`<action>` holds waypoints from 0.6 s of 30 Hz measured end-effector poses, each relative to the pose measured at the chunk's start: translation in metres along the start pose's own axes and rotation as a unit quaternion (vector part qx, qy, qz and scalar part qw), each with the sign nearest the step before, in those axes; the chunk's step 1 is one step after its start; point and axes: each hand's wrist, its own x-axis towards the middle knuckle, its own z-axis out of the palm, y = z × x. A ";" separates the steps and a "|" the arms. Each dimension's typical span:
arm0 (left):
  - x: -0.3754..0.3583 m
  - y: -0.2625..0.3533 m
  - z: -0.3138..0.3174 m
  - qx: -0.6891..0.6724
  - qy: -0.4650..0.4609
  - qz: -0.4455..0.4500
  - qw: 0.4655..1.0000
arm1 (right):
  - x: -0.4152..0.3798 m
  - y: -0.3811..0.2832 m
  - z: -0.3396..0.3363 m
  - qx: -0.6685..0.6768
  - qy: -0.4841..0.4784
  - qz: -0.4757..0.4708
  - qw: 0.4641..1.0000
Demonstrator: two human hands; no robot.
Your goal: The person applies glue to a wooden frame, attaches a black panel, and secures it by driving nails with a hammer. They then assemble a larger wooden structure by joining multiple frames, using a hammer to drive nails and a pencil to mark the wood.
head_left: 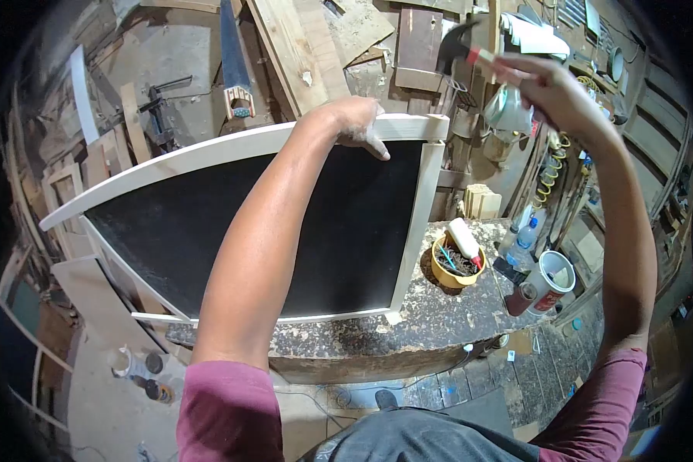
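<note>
A black panel (354, 231) in a pale wooden frame (413, 199) stands upright on the workbench. My left hand (356, 123) grips the frame's top rail near its right end, thumb over the front; the other fingers are mostly hidden behind. Raised at the upper right, my right hand (554, 88) is closed around the handle of a claw hammer (456, 49). The hammer's dark head is well apart from the frame, above and to the right of its top right corner.
On the stained workbench (346, 339), a yellow bowl (446, 279) holds a white glue bottle (463, 239) and small dark pieces. Nearby stand a plastic bottle (525, 235) and a white bucket (550, 285). Boards (300, 54) lie beyond the frame; a clamp (158, 115) is at left.
</note>
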 end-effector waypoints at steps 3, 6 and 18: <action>-0.005 0.007 -0.005 -0.005 -0.016 -0.050 0.999 | 0.021 0.018 -0.002 0.048 0.101 -0.094 0.989; 0.006 -0.005 0.003 0.003 -0.022 -0.034 0.999 | 0.005 0.009 0.023 -0.002 0.030 -0.118 0.993; 0.005 -0.001 0.001 0.033 -0.033 -0.066 0.997 | 0.005 0.018 0.027 -0.034 -0.004 -0.057 0.998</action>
